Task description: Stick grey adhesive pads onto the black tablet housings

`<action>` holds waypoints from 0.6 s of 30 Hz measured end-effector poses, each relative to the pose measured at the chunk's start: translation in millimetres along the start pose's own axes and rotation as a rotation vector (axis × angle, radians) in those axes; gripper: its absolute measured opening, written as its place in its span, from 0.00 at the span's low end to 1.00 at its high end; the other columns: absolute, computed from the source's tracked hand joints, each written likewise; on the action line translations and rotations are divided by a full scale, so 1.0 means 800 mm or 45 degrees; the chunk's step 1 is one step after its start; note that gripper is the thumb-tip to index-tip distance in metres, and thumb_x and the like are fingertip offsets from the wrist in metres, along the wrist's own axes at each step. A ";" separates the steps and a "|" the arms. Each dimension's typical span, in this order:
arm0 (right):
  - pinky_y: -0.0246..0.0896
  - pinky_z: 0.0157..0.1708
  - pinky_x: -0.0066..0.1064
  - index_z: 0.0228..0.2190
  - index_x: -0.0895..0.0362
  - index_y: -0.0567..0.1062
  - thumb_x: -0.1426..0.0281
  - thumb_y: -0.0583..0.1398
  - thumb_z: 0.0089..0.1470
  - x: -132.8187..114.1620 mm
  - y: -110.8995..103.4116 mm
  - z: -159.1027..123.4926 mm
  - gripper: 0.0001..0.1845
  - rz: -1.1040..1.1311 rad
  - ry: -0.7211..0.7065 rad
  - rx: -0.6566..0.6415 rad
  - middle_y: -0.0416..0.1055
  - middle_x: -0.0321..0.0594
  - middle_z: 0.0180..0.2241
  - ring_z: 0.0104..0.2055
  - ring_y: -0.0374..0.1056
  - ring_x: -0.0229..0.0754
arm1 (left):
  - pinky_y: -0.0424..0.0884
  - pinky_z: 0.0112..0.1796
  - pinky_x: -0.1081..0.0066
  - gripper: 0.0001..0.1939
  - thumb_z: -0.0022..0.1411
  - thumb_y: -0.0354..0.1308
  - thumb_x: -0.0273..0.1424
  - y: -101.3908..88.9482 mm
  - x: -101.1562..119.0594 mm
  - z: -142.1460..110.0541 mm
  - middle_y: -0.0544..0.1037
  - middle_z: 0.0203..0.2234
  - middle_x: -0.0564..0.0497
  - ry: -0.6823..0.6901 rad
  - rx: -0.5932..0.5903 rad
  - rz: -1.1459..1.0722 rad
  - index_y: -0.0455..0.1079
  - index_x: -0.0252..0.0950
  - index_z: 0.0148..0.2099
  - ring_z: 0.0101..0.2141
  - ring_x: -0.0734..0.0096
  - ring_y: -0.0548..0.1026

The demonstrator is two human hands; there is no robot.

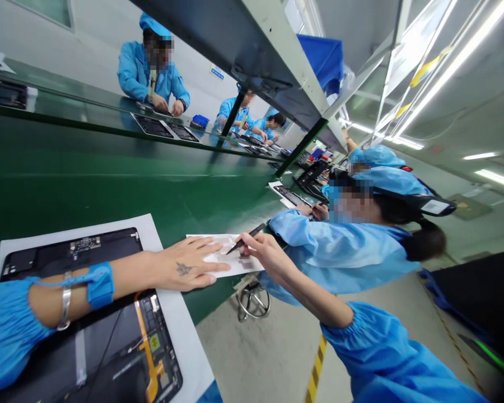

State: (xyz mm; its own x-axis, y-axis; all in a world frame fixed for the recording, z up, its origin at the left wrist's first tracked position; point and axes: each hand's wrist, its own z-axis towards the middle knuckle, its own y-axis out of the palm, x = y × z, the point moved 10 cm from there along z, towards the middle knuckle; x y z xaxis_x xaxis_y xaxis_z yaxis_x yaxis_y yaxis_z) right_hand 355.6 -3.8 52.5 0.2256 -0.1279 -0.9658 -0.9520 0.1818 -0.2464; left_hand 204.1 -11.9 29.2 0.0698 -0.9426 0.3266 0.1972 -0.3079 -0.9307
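Note:
My left hand (189,263) lies flat with its fingers spread, the fingertips on a white sheet (222,264) that carries small pale and greyish pieces. Black tweezers (247,238) are in my right hand (265,253), their tip pointing down over the sheet close to my left fingers. Beneath my left forearm is an opened tablet housing (109,341), black inside, with an orange flex cable (145,341) and a small circuit board (85,244). The housing rests on a larger white sheet (193,358). My forearm hides its middle part.
The green bench (88,179) runs across, with a shelf (260,50) above it. A co-worker in blue (340,240) sits close on the right. Opposite, another person (153,73) works beside opened housings (155,126). A wheeled stool base (254,302) stands on the floor below.

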 end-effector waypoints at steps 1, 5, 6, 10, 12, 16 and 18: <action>0.61 0.30 0.30 0.25 0.59 0.79 0.46 0.70 0.41 -0.008 -0.003 -0.003 0.26 0.062 -0.033 0.042 0.72 0.37 0.22 0.26 0.63 0.37 | 0.52 0.63 0.43 0.22 0.74 0.48 0.40 0.001 0.001 0.001 0.54 0.69 0.43 0.005 -0.001 0.010 0.61 0.50 0.67 0.68 0.44 0.51; 0.64 0.32 0.32 0.27 0.57 0.81 0.47 0.72 0.38 -0.048 -0.011 -0.014 0.26 0.159 -0.174 0.145 0.73 0.39 0.26 0.29 0.65 0.40 | 0.49 0.64 0.47 0.26 0.74 0.47 0.46 -0.020 -0.004 -0.014 0.52 0.70 0.44 -0.012 0.002 0.125 0.56 0.49 0.70 0.69 0.48 0.46; 0.65 0.31 0.32 0.27 0.56 0.81 0.47 0.72 0.39 -0.055 -0.012 -0.015 0.25 0.165 -0.188 0.153 0.73 0.39 0.27 0.29 0.66 0.41 | 0.50 0.64 0.50 0.26 0.74 0.47 0.46 -0.040 -0.012 -0.027 0.53 0.70 0.44 -0.048 0.063 0.173 0.55 0.49 0.70 0.69 0.50 0.48; 0.67 0.32 0.37 0.26 0.53 0.81 0.47 0.71 0.41 -0.074 0.000 -0.012 0.22 0.198 -0.243 0.119 0.73 0.41 0.27 0.30 0.67 0.45 | 0.66 0.50 0.62 0.19 0.76 0.42 0.38 -0.128 -0.073 -0.130 0.74 0.50 0.43 -0.514 0.268 0.413 0.70 0.38 0.56 0.50 0.59 0.72; 0.68 0.33 0.38 0.25 0.53 0.81 0.47 0.71 0.39 -0.084 0.026 -0.005 0.22 0.210 -0.284 0.078 0.74 0.42 0.28 0.30 0.68 0.45 | 0.67 0.41 0.66 0.19 0.76 0.41 0.35 -0.145 -0.094 -0.191 0.75 0.37 0.47 -0.728 0.203 0.473 0.72 0.34 0.45 0.38 0.64 0.74; 0.67 0.36 0.37 0.27 0.55 0.82 0.45 0.70 0.40 -0.103 0.139 0.016 0.25 0.210 -0.327 -0.205 0.74 0.42 0.26 0.31 0.68 0.44 | 0.66 0.39 0.69 0.16 0.76 0.41 0.33 -0.129 -0.084 -0.255 0.71 0.36 0.49 -0.759 0.173 0.390 0.69 0.35 0.43 0.36 0.67 0.71; 0.66 0.37 0.37 0.27 0.56 0.82 0.46 0.70 0.41 -0.108 0.203 0.028 0.26 0.235 -0.333 -0.364 0.74 0.41 0.26 0.31 0.68 0.43 | 0.66 0.39 0.68 0.15 0.76 0.41 0.32 -0.118 -0.074 -0.262 0.70 0.37 0.49 -0.742 0.227 0.362 0.67 0.35 0.43 0.37 0.67 0.70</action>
State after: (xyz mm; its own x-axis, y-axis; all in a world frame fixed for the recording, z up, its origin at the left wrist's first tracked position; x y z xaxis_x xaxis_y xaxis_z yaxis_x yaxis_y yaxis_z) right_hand 186.0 58.5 94.5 0.0562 0.1395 -0.9886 -0.9921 -0.1036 -0.0710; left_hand -23.8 46.0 63.0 0.6495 -0.7444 0.1550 0.2485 0.0152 -0.9685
